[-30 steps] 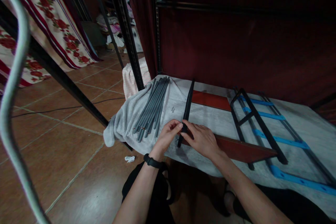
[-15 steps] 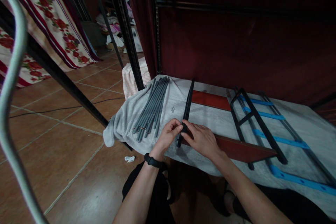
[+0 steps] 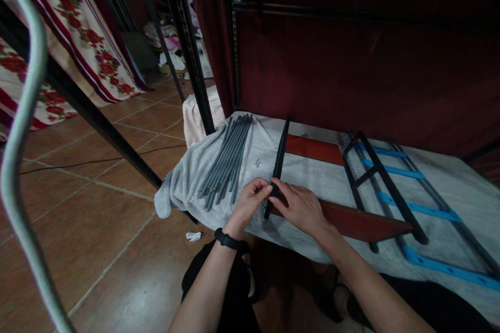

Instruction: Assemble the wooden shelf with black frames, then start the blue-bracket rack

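My left hand (image 3: 252, 200) is closed in a pinch against the near part of a black metal frame (image 3: 280, 153); anything between its fingertips is too small to make out. From the other side, my right hand (image 3: 300, 207) grips the same frame between thumb and fingers. Reddish-brown boards, one at the back (image 3: 314, 149) and one nearer me (image 3: 357, 221), run from this frame to a second black frame (image 3: 377, 169) on the right. A few small metal screws (image 3: 257, 162) lie on the grey cloth beyond my left hand.
Several grey rods (image 3: 226, 158) lie bundled left of my hands on the cloth-covered surface (image 3: 312, 182). Blue slotted strips (image 3: 449, 269) and dark bars are at right. Black posts (image 3: 199, 78) rise around the surface. A pale curved tube (image 3: 13, 161) crosses the left foreground.
Both hands stay at the same place on the black frame, with hardly any visible finger movement. The pale tube at the left edge has shifted slightly right in view.
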Demonstrator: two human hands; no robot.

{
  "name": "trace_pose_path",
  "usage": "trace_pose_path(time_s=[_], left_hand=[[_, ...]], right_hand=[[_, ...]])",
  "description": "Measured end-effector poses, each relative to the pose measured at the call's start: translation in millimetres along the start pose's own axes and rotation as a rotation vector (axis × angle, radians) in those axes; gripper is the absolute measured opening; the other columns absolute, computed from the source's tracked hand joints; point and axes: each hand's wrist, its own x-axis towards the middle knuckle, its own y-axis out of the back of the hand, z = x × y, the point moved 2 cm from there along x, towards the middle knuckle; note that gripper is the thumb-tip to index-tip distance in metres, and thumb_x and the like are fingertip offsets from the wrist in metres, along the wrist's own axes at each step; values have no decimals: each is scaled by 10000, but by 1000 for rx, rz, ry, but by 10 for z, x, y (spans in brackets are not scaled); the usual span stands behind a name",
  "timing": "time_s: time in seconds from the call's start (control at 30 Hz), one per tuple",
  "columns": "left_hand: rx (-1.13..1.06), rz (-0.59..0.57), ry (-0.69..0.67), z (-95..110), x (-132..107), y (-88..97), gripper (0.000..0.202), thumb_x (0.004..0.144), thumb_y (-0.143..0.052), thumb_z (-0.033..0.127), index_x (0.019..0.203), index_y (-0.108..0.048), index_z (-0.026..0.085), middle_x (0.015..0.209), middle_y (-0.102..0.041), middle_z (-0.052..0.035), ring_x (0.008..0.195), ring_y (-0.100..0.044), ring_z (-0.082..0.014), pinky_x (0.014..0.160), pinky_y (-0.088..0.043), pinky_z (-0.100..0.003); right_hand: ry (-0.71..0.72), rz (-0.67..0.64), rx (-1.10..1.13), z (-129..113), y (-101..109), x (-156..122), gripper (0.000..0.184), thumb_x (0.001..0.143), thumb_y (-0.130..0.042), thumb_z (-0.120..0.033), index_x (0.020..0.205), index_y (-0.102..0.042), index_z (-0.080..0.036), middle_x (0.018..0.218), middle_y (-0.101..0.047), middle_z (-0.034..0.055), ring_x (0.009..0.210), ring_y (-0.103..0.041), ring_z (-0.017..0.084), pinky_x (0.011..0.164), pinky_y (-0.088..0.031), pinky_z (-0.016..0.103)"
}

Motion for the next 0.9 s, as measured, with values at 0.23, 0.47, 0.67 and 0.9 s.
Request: trace_pose_path(time_s=[0.23, 0.47, 0.67, 0.9], left_hand=[[16, 0, -23, 4, 13, 5, 263, 815, -688, 395, 788, -575, 159, 718, -528, 31, 685, -462, -107, 683, -380, -232], [0, 7, -47, 58, -7, -17, 227, 795, -711, 351, 796, -599, 154, 748, -551, 24, 717, -490, -109, 721, -405, -232], [-97, 18, 32, -22, -5, 104, 293, 842, -654, 430, 908, -654, 144, 797, -621, -16, 728, -554, -123, 721, -448, -248], [442, -66, 197, -397, -56, 259, 101, 781, -583, 151, 782, -682, 131, 650, -607, 2, 625, -528, -119, 625, -411, -233]], right_hand=[[-8, -11, -6, 6, -16, 2, 540, 1007, -345, -522, 1456, -444, -241, 1329, -651, 71, 1128, -647, 223, 965, -486, 375], [-5, -9, -13, 6, -23, 4, 538, 1008, -338, -523, 1456, -442, -244, 1352, -636, 63, 1125, -644, 218, 963, -480, 364], [-13, -28, -20, 10, -15, 8, 540, 1007, -340, -513, 1466, -427, -243, 1316, -658, 59, 1110, -647, 214, 962, -472, 365], [-16, -29, -28, 16, -4, 7, 545, 1007, -334, -515, 1475, -418, -249, 1287, -675, 43, 1078, -657, 229, 933, -484, 378]])
